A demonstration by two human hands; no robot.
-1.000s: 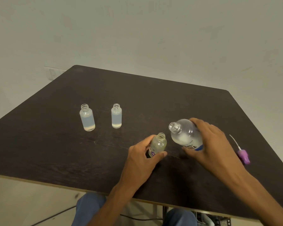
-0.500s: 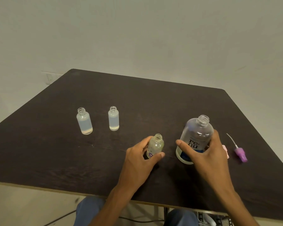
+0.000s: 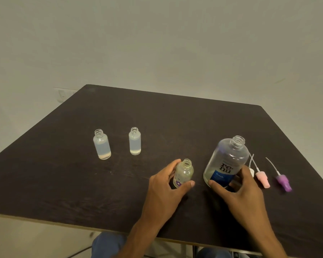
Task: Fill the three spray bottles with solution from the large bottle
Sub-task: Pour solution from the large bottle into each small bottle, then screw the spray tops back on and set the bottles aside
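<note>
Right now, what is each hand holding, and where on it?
Left hand grips the small bottle around its lower body. Right hand grips the large bottle at its base, by the label.

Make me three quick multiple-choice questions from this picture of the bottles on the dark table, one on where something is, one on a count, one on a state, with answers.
1. Where do the spray heads lie?
A. left of the small bottles
B. right of the large bottle
C. on the floor

2. How many small bottles stand uncapped on the table?
A. one
B. two
C. three

3. How does the large bottle stand?
A. upright, open-necked
B. tipped, pouring
C. capped

Answers:
1 B: the pink spray head and the purple spray head lie right of the large bottle.
2 C: two frosted bottles stand far left, and the left hand holds the flower-label bottle.
3 A: its base rests on the table, the right hand gripping low.
</note>
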